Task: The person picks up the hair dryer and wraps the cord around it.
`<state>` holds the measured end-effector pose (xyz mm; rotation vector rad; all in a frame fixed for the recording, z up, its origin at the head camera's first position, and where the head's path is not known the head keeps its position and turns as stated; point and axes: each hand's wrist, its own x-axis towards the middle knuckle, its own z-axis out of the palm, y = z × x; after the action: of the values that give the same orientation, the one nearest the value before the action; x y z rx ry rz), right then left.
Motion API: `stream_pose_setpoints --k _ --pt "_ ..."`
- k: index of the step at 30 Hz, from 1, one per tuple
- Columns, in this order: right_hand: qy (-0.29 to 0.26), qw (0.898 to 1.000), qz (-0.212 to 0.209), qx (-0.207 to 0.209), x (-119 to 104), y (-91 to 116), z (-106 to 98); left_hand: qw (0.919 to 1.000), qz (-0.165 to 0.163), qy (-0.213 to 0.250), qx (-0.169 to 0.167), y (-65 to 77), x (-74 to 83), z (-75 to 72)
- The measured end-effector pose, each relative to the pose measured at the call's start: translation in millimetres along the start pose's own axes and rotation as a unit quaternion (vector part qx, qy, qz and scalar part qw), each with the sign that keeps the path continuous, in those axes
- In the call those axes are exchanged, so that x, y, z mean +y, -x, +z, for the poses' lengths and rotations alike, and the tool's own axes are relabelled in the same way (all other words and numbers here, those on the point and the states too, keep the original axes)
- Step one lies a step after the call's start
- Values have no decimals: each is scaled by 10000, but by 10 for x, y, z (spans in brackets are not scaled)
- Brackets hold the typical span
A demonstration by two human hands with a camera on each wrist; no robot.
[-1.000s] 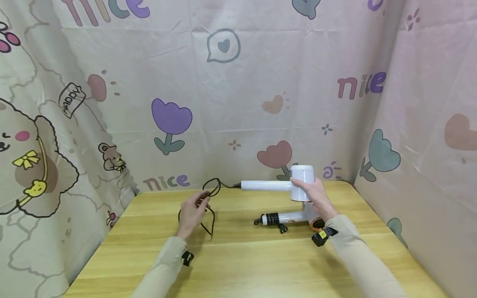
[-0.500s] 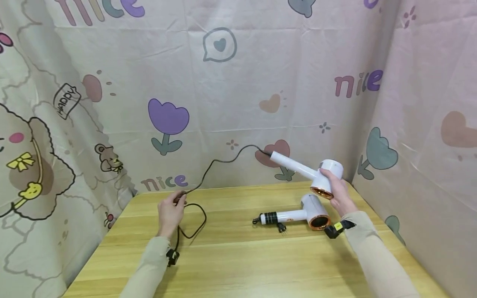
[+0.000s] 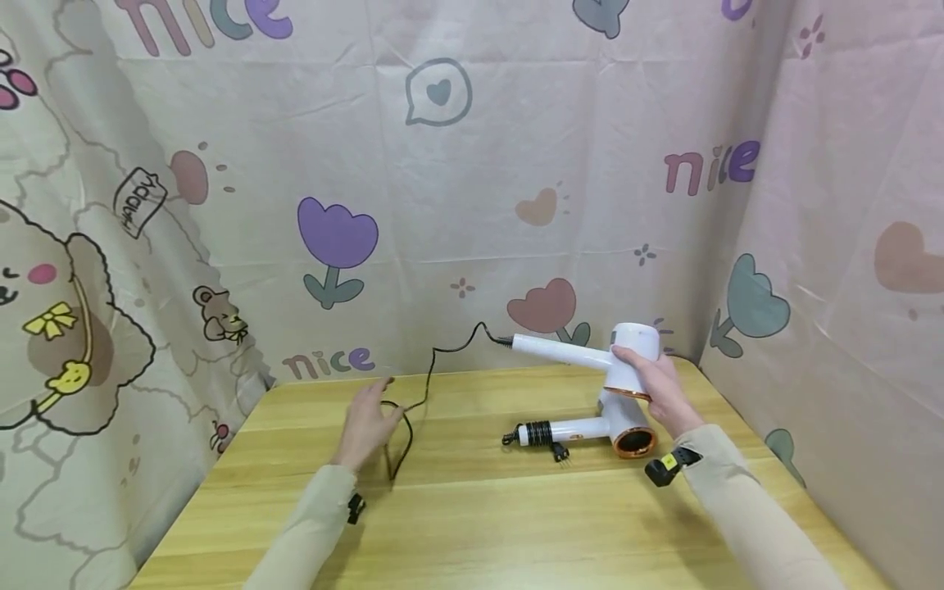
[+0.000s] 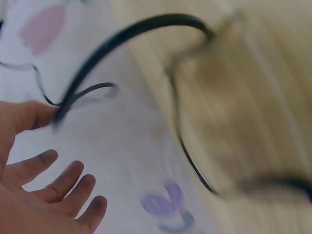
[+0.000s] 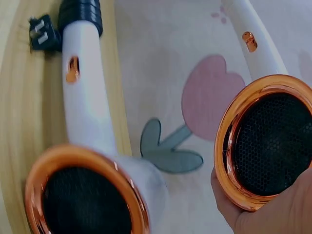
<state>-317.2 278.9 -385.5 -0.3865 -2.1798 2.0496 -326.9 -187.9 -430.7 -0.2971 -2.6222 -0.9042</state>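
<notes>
My right hand [image 3: 664, 393] grips the white barrel of a hair dryer [image 3: 636, 338] above the table's back right. Its handle points left, and a copper-coloured ring surrounds its dark grille [image 5: 273, 141] in the right wrist view. A black cord [image 3: 432, 373] runs from the handle end down to my left hand [image 3: 369, 422]. That hand has its fingers spread, and the cord passes by the thumb [image 4: 36, 116] without being pinched. Below the held dryer lies a second white hair dryer [image 3: 578, 429], its cord [image 3: 540, 433] coiled round the handle end.
The second dryer's plug [image 3: 560, 452] lies on the wooden table [image 3: 472, 524], just below its handle. A printed cloth [image 3: 442, 205] hangs behind the table and along both sides.
My left hand has gone left with the cord, then come back right and let go of it. The held dryer has risen and tilted, then sunk somewhat, ending farther right.
</notes>
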Motion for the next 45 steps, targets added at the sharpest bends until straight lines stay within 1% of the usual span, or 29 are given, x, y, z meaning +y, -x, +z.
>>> stream_pose_setpoints --k 5,7,9,12,14,15,17,20,22,23,24,26,27,29,30,31,32,34,37,39,40,41,43,44,45 --pt "-19 9995 107 -298 36 69 156 9976 556 416 27 -86 445 149" --pt "-75 9991 67 -413 58 93 214 9961 712 523 48 -135 579 211" --pt "-94 9986 -2 -528 81 107 266 9947 790 663 -43 -173 684 265" --pt "-204 9968 -41 -773 113 114 324 9902 902 1020 -321 -219 791 327" --pt "-257 9946 -37 -1002 130 113 350 9844 914 1408 -525 -229 827 362" --pt "-281 9935 -38 -1104 137 109 352 9799 940 1656 -590 -239 847 379" --pt "-318 9916 -38 -1252 142 106 361 9726 927 2025 -674 -237 866 407" --pt "-363 9893 -25 -1411 139 100 372 9632 870 2439 -718 -220 886 437" --pt "-416 9884 -9 -1462 129 100 383 9516 944 2820 -771 -217 906 449" --pt "-440 9879 2 -1486 122 101 389 9435 1010 3055 -797 -220 919 452" --pt "-478 9875 16 -1499 116 103 395 9336 1043 3324 -845 -225 934 453" --pt "-531 9872 39 -1503 107 105 405 9051 1096 3987 -991 -237 967 450" --pt "-543 9870 44 -1513 105 106 409 8906 1067 4281 -1101 -237 983 445" --pt "-544 9867 60 -1528 108 105 415 8659 949 4726 -1335 -237 1004 439" --pt "-524 9868 59 -1533 111 105 418 8562 866 4879 -1463 -235 1013 437" --pt "-480 9869 58 -1542 118 107 424 8493 789 4978 -1568 -227 1016 437" --pt "-447 9869 50 -1550 123 111 430 8459 723 5013 -1670 -218 1015 437" --pt "-369 9875 7 -1533 122 121 444 8432 634 5021 -1815 -212 1006 436" --pt "-250 9889 -201 -1448 90 137 462 8463 596 4908 -1982 -222 977 428" --pt "-192 9897 -381 -1363 56 146 467 8454 542 4862 -2142 -243 952 422" --pt "-161 9899 -480 -1325 39 150 468 8438 465 4862 -2222 -253 941 420" --pt "-135 9904 -557 -1259 25 152 470 8402 370 4906 -2281 -265 931 421" --pt "-59 9913 -660 -1138 4 160 472 8292 101 5078 -2331 -284 915 429" --pt "-17 9917 -693 -1085 -2 164 475 8234 -71 5191 -2294 -291 906 437" --pt "13 9920 -717 -1038 -5 168 481 8145 -277 5345 -2241 -295 898 446"
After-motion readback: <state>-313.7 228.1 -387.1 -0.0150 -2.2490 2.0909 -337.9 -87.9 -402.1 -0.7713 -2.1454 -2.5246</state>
